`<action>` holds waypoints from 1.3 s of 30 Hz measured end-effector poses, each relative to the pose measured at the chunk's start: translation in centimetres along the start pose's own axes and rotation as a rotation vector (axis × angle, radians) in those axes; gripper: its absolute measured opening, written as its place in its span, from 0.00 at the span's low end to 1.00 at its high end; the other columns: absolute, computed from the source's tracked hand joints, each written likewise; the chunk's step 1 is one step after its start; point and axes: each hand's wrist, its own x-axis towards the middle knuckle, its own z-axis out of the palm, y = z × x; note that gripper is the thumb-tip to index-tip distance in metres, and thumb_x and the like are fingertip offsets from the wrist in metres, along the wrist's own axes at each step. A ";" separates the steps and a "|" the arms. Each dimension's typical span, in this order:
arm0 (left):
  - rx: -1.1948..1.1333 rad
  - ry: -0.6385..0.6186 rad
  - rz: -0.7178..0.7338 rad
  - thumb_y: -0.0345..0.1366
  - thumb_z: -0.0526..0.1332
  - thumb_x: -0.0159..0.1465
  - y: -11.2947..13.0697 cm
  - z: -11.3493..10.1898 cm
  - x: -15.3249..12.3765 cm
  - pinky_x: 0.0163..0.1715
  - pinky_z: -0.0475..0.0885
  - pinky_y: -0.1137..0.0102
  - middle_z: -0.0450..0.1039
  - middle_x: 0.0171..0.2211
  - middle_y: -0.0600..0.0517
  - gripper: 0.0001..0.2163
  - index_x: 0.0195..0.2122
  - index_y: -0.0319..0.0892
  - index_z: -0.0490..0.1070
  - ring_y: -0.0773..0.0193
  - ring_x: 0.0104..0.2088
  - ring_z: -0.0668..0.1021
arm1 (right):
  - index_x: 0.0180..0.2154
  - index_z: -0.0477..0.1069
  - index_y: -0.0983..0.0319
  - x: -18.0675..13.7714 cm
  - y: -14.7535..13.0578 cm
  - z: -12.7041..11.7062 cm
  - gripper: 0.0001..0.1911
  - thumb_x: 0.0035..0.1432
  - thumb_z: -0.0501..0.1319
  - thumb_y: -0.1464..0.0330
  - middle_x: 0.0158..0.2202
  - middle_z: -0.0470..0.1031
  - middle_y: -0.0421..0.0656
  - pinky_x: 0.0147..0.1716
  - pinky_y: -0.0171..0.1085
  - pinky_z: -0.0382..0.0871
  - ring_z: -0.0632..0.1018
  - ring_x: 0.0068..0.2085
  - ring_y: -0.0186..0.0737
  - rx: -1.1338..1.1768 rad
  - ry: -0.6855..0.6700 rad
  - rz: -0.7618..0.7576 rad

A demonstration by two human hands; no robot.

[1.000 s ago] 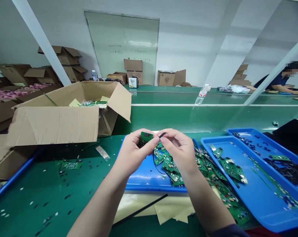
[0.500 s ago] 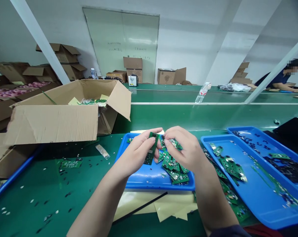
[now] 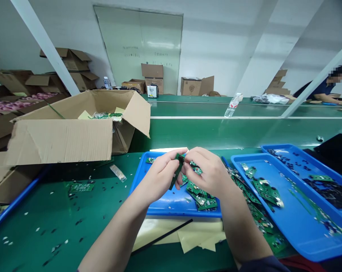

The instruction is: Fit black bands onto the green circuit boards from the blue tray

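A narrow green circuit board [image 3: 176, 174] is held between the thumb and fingers of my left hand [image 3: 162, 170], tilted on its long edge. My right hand [image 3: 205, 170] is closed in a pinch at the board's upper right edge; what lies between its fingertips is hidden. Both hands are above a blue tray [image 3: 165, 210]. In that tray, below my right hand, lies a heap of small green circuit boards [image 3: 197, 190] with components on them.
An open cardboard box [image 3: 60, 139] stands at the left. To the right, another blue tray [image 3: 298, 226] holds boards and strips, beside a farther tray [image 3: 278, 151] with black parts. A water bottle [image 3: 233, 105] stands behind. A black rod [image 3: 162, 237] lies on yellow paper. A co-worker sits far right.
The board in my left hand has turned, so its face shows less and it looks narrower. My right hand has moved slightly left, closer against the board.
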 end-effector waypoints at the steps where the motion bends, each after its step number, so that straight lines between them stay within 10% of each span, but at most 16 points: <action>1: 0.004 -0.007 0.002 0.30 0.47 0.60 0.0 0.0 0.0 0.18 0.65 0.76 0.66 0.16 0.56 0.22 0.54 0.33 0.67 0.69 0.18 0.70 | 0.28 0.64 0.62 0.0 0.0 0.0 0.07 0.58 0.53 0.74 0.28 0.72 0.45 0.31 0.37 0.67 0.71 0.31 0.39 0.002 0.001 0.001; 16: -0.011 0.049 0.073 0.36 0.50 0.65 -0.1 0.0 0.1 0.16 0.66 0.77 0.64 0.18 0.57 0.18 0.50 0.34 0.69 0.72 0.17 0.68 | 0.36 0.66 0.60 -0.3 -0.1 0.0 0.03 0.58 0.56 0.69 0.30 0.74 0.42 0.33 0.37 0.69 0.76 0.32 0.39 0.073 0.023 0.270; 20: -0.093 0.091 0.069 0.37 0.51 0.65 -0.1 -0.1 0.1 0.15 0.66 0.77 0.66 0.21 0.56 0.18 0.52 0.34 0.69 0.72 0.17 0.69 | 0.52 0.60 0.60 -0.5 0.5 -0.2 0.23 0.56 0.61 0.63 0.35 0.75 0.44 0.36 0.40 0.72 0.78 0.36 0.42 0.153 0.036 0.359; 24: -0.135 0.094 0.091 0.39 0.54 0.64 -0.3 -0.3 0.2 0.15 0.67 0.76 0.69 0.25 0.54 0.17 0.50 0.35 0.70 0.72 0.18 0.70 | 0.38 0.69 0.60 -0.3 0.7 -0.5 0.04 0.61 0.56 0.70 0.34 0.76 0.43 0.37 0.37 0.71 0.77 0.37 0.38 0.241 0.009 0.201; 32: 0.051 -0.029 0.062 0.40 0.54 0.65 -0.2 -0.5 0.4 0.15 0.63 0.78 0.67 0.15 0.56 0.15 0.29 0.36 0.74 0.73 0.15 0.68 | 0.33 0.72 0.61 0.0 0.9 -0.2 0.07 0.61 0.57 0.73 0.30 0.75 0.43 0.34 0.39 0.71 0.76 0.33 0.39 0.084 0.172 0.113; 39: 0.129 0.018 0.132 0.40 0.55 0.64 0.0 -1.5 0.3 0.20 0.66 0.76 0.73 0.25 0.51 0.13 0.36 0.37 0.77 0.71 0.20 0.70 | 0.59 0.57 0.54 0.0 1.2 -0.1 0.27 0.59 0.57 0.73 0.61 0.59 0.52 0.48 0.52 0.70 0.75 0.48 0.47 0.080 0.288 0.131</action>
